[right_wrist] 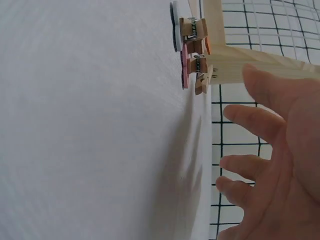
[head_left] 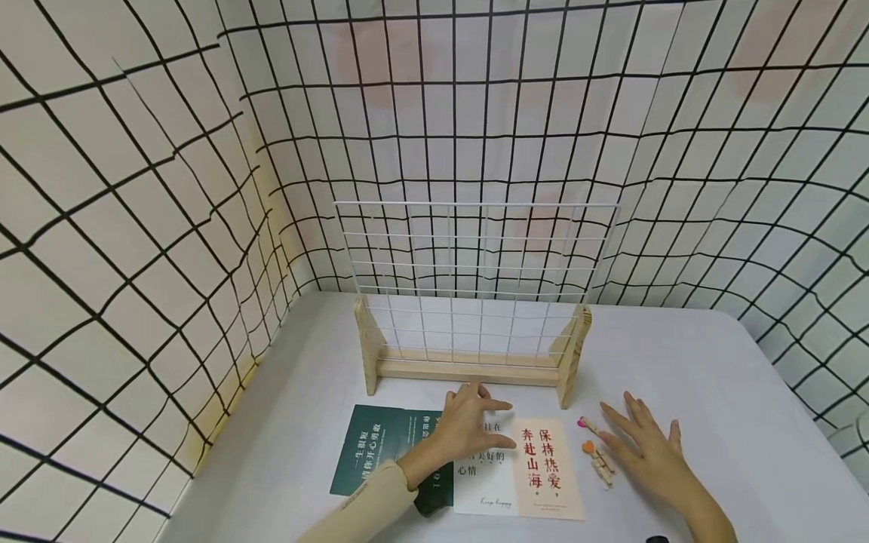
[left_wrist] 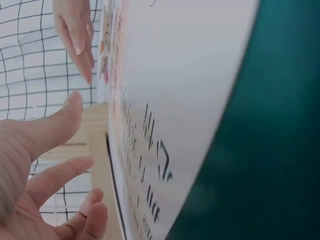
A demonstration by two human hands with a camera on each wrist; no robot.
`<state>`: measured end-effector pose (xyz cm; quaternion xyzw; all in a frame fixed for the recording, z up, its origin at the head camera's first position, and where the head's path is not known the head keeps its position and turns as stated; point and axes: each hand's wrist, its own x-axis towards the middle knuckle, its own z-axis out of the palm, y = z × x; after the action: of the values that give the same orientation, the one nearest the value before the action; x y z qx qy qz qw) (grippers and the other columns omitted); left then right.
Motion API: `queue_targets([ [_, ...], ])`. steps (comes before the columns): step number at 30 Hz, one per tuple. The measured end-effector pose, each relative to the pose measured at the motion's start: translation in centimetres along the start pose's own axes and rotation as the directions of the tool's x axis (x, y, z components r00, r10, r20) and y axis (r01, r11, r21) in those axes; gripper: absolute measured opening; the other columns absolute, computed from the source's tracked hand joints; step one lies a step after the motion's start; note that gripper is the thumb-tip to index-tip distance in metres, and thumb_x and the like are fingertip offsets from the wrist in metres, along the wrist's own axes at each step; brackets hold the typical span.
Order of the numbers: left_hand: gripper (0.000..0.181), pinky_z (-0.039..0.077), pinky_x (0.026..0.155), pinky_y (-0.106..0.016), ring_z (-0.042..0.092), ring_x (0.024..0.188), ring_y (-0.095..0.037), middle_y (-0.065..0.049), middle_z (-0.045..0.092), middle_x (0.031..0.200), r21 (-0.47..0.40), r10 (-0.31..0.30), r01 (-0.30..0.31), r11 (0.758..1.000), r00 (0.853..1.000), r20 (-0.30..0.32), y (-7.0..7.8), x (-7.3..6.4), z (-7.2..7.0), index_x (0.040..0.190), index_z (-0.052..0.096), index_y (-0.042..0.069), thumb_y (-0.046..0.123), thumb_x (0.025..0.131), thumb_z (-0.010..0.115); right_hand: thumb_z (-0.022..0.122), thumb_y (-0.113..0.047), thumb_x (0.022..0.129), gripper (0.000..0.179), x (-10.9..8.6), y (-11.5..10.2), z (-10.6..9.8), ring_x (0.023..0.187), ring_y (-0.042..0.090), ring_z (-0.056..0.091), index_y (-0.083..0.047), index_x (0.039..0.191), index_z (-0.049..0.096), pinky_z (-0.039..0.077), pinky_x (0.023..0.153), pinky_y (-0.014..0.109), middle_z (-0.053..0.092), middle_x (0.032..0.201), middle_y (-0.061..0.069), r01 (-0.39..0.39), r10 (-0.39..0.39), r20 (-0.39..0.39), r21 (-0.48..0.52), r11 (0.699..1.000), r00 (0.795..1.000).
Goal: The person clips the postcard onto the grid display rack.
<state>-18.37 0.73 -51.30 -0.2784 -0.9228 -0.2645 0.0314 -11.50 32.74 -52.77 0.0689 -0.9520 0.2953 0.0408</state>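
My left hand (head_left: 468,430) hovers over a white card (head_left: 485,486) with dark writing, thumb and index finger spread apart and nothing between them. Right of that lies a cream card (head_left: 546,471) with red characters. Two dark green cards (head_left: 370,445) lie to the left, partly covered by my forearm. Beside small wooden clothespins (head_left: 603,469) with coloured decorations, my right hand (head_left: 648,452) is spread with its palm down. In the right wrist view its fingers (right_wrist: 250,117) hold nothing, and the clothespins (right_wrist: 196,65) lie beyond them.
Behind the cards stands a white wire grid (head_left: 482,290) in a wooden base (head_left: 468,369) with two upright end pieces. Black-lined white curtain (head_left: 441,113) surrounds the white table (head_left: 679,354) at the back and sides. Part of a black object (head_left: 657,539) shows at the bottom edge.
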Motion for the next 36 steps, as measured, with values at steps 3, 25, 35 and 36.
queue_targets([
  [3, 0.058, 0.023, 0.076, -0.024, 0.043, 0.089, -0.006, 0.002, 0.058, 0.103, 0.003, -0.018, 0.018, 1.000, 1.000, 0.024, 0.2, 0.3, 0.3, 0.118, 0.079, 0.028, 0.048, 0.067, 0.096, 0.060, -0.039, 0.104, 0.055, 0.1, 0.5, 0.1, 0.150, 0.062, 0.015, -0.006, 0.149, 0.054, -0.019, 0.108, 0.082, 0.023, 0.162, 0.040, -0.018, 0.017, 0.020, 0.022, 1.000, 1.000],
  [25, 0.049, 0.024, 0.077, -0.027, 0.049, 0.093, -0.009, 0.003, 0.060, 0.105, 0.004, -0.048, 0.048, 0.999, 0.998, 0.045, -0.2, 1.3, 1.5, 0.105, 0.083, 0.031, 0.044, 0.061, 0.100, 0.066, -0.032, 0.102, 0.044, 0.9, 0.6, 1.0, 0.150, 0.064, 0.013, -0.009, 0.139, 0.065, -0.017, 0.111, 0.081, 0.026, 0.160, 0.041, 0.019, -0.017, -0.016, 0.107, 0.994, 1.000],
  [35, 0.045, 0.023, 0.077, -0.026, 0.044, 0.085, -0.006, 0.004, 0.059, 0.098, -0.070, -0.061, 0.063, 0.996, 0.998, 0.034, -0.3, 1.3, 1.8, 0.099, 0.083, 0.027, 0.038, 0.059, 0.102, 0.072, -0.029, 0.097, 0.032, 1.6, 0.6, 1.6, 0.150, 0.064, 0.013, -0.010, 0.123, 0.076, -0.019, 0.110, 0.080, 0.029, 0.160, 0.039, 0.024, -0.015, -0.056, 0.162, 0.986, 0.998],
  [36, 0.045, 0.023, 0.078, -0.026, 0.044, 0.086, -0.005, 0.004, 0.059, 0.098, -0.073, -0.061, 0.064, 0.995, 0.997, 0.038, -0.3, 1.3, 1.9, 0.098, 0.083, 0.027, 0.038, 0.059, 0.102, 0.073, -0.029, 0.096, 0.032, 1.6, 0.6, 1.7, 0.150, 0.064, 0.013, -0.010, 0.121, 0.077, -0.018, 0.111, 0.081, 0.029, 0.160, 0.039, 0.020, -0.010, -0.061, 0.164, 0.986, 0.998],
])
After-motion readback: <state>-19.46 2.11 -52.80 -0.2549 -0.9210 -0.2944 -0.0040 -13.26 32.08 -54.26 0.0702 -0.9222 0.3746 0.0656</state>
